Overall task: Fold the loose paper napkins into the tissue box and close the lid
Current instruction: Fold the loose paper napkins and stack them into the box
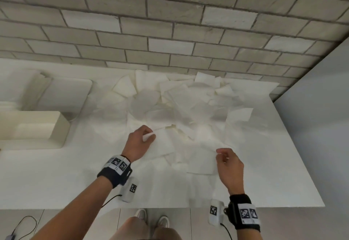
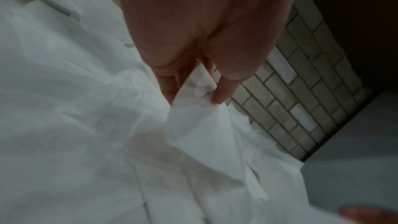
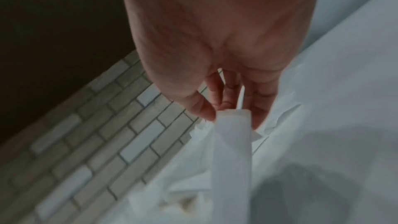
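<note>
A white paper napkin (image 1: 188, 152) is stretched between my two hands over the white counter. My left hand (image 1: 145, 135) pinches its far left corner (image 2: 200, 89) between thumb and fingers. My right hand (image 1: 224, 155) pinches the near right corner (image 3: 233, 117). Many more loose napkins (image 1: 175, 98) lie scattered toward the brick wall. The cream tissue box (image 1: 35, 128) stands open at the left, some napkins inside, with its flat lid (image 1: 62, 92) lying behind it.
The counter (image 1: 56, 183) ends at a front edge near my feet and at a right edge by a grey wall (image 1: 321, 107). A brick wall (image 1: 170, 22) backs it. A dark cable (image 1: 24, 224) lies on the floor at lower left.
</note>
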The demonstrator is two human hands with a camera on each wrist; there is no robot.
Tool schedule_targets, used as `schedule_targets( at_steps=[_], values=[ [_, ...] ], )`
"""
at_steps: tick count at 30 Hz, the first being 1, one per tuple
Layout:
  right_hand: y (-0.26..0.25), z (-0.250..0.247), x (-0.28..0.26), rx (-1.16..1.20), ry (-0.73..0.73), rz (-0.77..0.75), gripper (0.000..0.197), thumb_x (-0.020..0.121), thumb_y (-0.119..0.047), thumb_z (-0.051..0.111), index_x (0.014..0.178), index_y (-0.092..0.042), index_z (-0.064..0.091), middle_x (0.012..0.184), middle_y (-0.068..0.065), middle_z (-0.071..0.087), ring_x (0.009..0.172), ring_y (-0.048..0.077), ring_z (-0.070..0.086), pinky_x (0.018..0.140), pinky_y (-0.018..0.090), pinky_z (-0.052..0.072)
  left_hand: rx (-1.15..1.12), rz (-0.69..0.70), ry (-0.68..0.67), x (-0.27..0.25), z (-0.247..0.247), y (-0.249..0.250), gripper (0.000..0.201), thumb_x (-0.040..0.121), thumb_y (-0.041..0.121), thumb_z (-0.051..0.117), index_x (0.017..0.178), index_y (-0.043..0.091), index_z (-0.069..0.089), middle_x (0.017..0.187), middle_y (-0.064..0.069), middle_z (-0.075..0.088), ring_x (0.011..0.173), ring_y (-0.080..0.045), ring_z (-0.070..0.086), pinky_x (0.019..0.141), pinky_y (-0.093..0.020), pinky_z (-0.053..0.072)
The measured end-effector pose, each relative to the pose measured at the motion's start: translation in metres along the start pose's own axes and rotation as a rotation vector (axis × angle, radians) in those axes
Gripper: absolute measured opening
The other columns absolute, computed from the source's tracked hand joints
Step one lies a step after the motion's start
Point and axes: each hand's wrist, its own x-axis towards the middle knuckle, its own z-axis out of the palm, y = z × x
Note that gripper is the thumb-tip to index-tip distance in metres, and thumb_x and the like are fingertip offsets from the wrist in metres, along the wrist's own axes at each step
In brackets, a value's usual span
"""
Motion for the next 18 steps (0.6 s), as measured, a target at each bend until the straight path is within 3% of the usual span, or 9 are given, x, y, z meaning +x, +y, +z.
schedule_targets(
  at_steps=[3,5,7,10,12,14,16,18],
  values=[
    [0.005,0.021,-0.001,-0.312,-0.042,-0.148,0.026,0.1,-0.02,0.068,0.126,-0.02,0.063,0.126,0.005,0.057,0.108,0.032,0.064,0.09,0.043,0.054,-0.012,0.054,0.101,-0.007,-0.023,0.013,0.007,0.096,0.028,0.078,0.098,0.024,0.073,0.093,0.011,0.075,0.086,-0.009,0.068,0.07,-0.005,0.043],
    [-0.005,0.038,-0.01,-0.334,0.007,-0.297,0.026,0.098,-0.02,0.07,0.123,-0.021,0.063,0.13,0.002,0.054,0.11,0.028,0.061,0.09,0.045,0.054,-0.029,0.086,0.146,-0.014,-0.04,0.023,0.005,0.095,0.029,0.079,0.097,0.026,0.075,0.092,0.013,0.076,0.086,-0.006,0.069,0.071,-0.006,0.043],
    [-0.026,0.055,-0.02,-0.219,-0.025,-0.44,0.017,0.1,-0.018,0.069,0.115,-0.023,0.064,0.125,-0.005,0.055,0.107,0.02,0.059,0.091,0.039,0.053,-0.042,0.129,0.197,-0.023,-0.06,0.035,0.005,0.095,0.029,0.08,0.096,0.025,0.076,0.091,0.012,0.077,0.088,-0.004,0.069,0.072,-0.006,0.043],
    [-0.067,0.09,-0.037,-0.063,-0.273,-0.582,0.008,0.102,-0.025,0.066,0.11,-0.026,0.063,0.11,-0.013,0.061,0.101,0.01,0.061,0.089,0.029,0.051,0.007,0.218,0.283,-0.035,-0.1,0.054,0.01,0.092,0.03,0.082,0.094,0.023,0.076,0.083,0.021,0.072,0.075,-0.004,0.061,0.067,-0.011,0.041],
    [-0.091,0.118,-0.048,0.009,-0.476,-0.624,0.009,0.102,-0.03,0.065,0.11,-0.026,0.063,0.108,-0.013,0.062,0.102,0.004,0.061,0.091,0.026,0.052,0.077,0.245,0.332,-0.042,-0.13,0.059,0.017,0.089,0.035,0.084,0.093,0.021,0.075,0.072,0.017,0.067,0.066,-0.007,0.057,0.062,-0.017,0.041],
    [-0.111,0.149,-0.06,0.018,-0.642,-0.671,0.014,0.103,-0.034,0.065,0.113,-0.025,0.063,0.109,-0.011,0.064,0.103,0.005,0.061,0.093,0.03,0.054,0.166,0.234,0.373,-0.048,-0.158,0.057,0.028,0.087,0.044,0.085,0.084,0.021,0.069,0.064,0.003,0.061,0.061,-0.014,0.055,0.061,-0.027,0.044],
    [-0.128,0.182,-0.073,-0.04,-0.759,-0.741,0.026,0.101,-0.044,0.067,0.118,-0.025,0.063,0.115,-0.009,0.065,0.108,0.01,0.061,0.097,0.036,0.053,0.213,0.215,0.409,-0.056,-0.18,0.051,0.042,0.085,0.044,0.086,0.068,0.026,0.053,0.056,0.001,0.044,0.055,-0.012,0.042,0.055,-0.021,0.036],
    [-0.14,0.213,-0.087,-0.167,-0.869,-0.847,0.046,0.095,-0.058,0.07,0.129,-0.028,0.059,0.131,-0.007,0.064,0.12,0.017,0.058,0.105,0.04,0.049,0.247,0.191,0.425,-0.063,-0.199,0.039,0.053,0.086,0.04,0.086,0.063,0.026,0.041,0.054,0.003,0.035,0.055,-0.013,0.034,0.053,-0.02,0.031]
  ],
)
